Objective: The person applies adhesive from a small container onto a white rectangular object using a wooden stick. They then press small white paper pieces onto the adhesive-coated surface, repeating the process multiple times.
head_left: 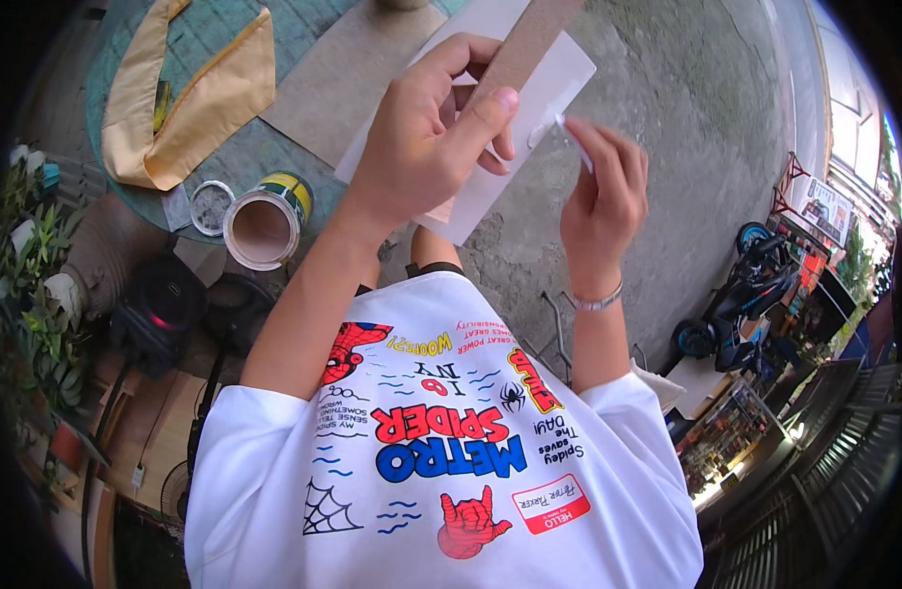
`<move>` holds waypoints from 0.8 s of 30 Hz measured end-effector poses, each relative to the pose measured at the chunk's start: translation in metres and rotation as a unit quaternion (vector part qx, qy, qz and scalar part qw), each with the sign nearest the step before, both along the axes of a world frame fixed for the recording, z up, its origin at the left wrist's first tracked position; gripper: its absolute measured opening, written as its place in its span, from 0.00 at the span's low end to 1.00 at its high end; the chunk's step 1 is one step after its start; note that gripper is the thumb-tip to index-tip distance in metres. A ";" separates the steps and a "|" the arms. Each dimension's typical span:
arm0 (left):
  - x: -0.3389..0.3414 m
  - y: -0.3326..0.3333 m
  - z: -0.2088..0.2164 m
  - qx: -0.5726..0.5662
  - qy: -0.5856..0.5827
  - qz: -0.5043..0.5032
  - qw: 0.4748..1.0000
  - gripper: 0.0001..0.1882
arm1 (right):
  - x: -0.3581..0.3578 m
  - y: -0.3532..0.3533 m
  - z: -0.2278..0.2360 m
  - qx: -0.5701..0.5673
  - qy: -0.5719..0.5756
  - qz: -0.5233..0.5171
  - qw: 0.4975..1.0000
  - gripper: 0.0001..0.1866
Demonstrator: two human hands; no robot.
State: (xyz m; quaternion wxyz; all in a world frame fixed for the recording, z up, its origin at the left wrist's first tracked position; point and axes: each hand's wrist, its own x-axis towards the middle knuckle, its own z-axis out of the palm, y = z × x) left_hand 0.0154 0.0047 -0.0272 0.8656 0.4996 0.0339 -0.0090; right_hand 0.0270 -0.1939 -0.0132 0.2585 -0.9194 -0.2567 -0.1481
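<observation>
My left hand (446, 123) is raised in front of me, its thumb pressed over a long flat brown strip (534, 44). Behind the strip lies a white sheet (559, 83), gripped in the same hand and tilted up to the right. Close to the sheet's right edge is my right hand (608, 187), slightly blurred. Its thumb and fingers pinch a small thin white piece (582, 152); whether this joins the sheet cannot be made out. A wrist band (598, 298) circles my right wrist.
On the round green table (215, 49) at left are a folded yellow cloth (215, 108), a brown board (348, 83), an open can (260, 234) and a small round lid (212, 208). Potted plants (43, 314) stand far left. A motorcycle (750, 294) is parked at right on concrete.
</observation>
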 end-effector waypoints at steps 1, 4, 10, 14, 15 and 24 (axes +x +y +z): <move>0.000 0.000 0.000 0.000 0.002 0.001 1.000 0.14 | 0.001 0.004 0.002 -0.015 0.027 -0.019 0.999 0.25; 0.000 0.001 -0.001 0.000 -0.006 0.004 1.000 0.14 | -0.004 0.018 0.006 -0.031 0.020 -0.010 0.999 0.23; 0.005 0.003 -0.007 -0.012 -0.006 0.006 1.000 0.13 | -0.042 0.022 0.004 -0.059 0.054 0.042 0.996 0.21; 0.006 0.005 -0.011 -0.007 -0.012 0.009 1.000 0.13 | -0.041 0.004 -0.009 0.022 0.004 0.059 0.998 0.24; 0.006 0.005 -0.011 -0.011 -0.017 0.010 1.000 0.13 | -0.039 -0.001 -0.013 0.005 -0.004 0.050 0.999 0.26; 0.005 0.007 -0.012 0.022 -0.035 -0.005 0.999 0.19 | -0.026 -0.005 -0.016 0.007 -0.009 0.031 0.999 0.26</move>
